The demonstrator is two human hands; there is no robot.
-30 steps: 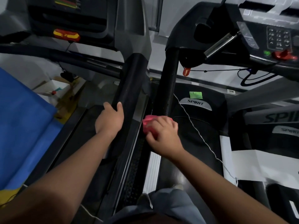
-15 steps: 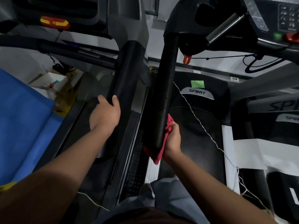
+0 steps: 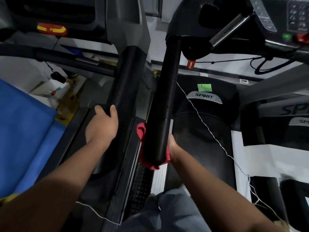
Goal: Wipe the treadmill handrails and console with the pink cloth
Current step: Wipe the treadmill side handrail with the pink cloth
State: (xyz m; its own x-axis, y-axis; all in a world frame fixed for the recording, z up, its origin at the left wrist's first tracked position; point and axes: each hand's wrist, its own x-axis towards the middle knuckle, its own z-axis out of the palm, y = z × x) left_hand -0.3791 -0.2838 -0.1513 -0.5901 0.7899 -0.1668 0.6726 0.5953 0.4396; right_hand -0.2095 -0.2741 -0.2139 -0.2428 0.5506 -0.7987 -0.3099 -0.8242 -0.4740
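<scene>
Between two treadmills standing side by side, a person is working on the handrails. Largest in view is the right-hand machine, with its dark rubbery belt (image 3: pixel 200 139) and a curved silver hood plate (image 3: pixel 204 96) reading SPIRIT. Its console (image 3: pixel 284 22), a hard glossy panel with a keypad and a green light, is sitting at the upper right, well apart from both hands.

Next down in size are the two long black cylinders. The near handrail (image 3: pixel 164 104) is looking matte and foam-like, with small beads of liquid glinting along its right side. The neighbouring rail (image 3: pixel 124 87) is showing a similar fine-grained surface.

The right hand (image 3: pixel 172 146) is mostly hidden behind the near handrail's rounded end; its grip is curling round the pink cloth (image 3: pixel 142 131), a soft crumpled rag cupping the rail from below and bunching out on its left side and under its tip. The left hand (image 3: pixel 102 126) is holding the neighbouring rail, thumb and fingers wrapping over its top, seemingly for support.

Judging from this, the handrail step is in hand, at the rail's lower end. The next move probably calls for sliding the cloth up toward the droplets with firm wrapped pressure, then reaching for the console.
</scene>
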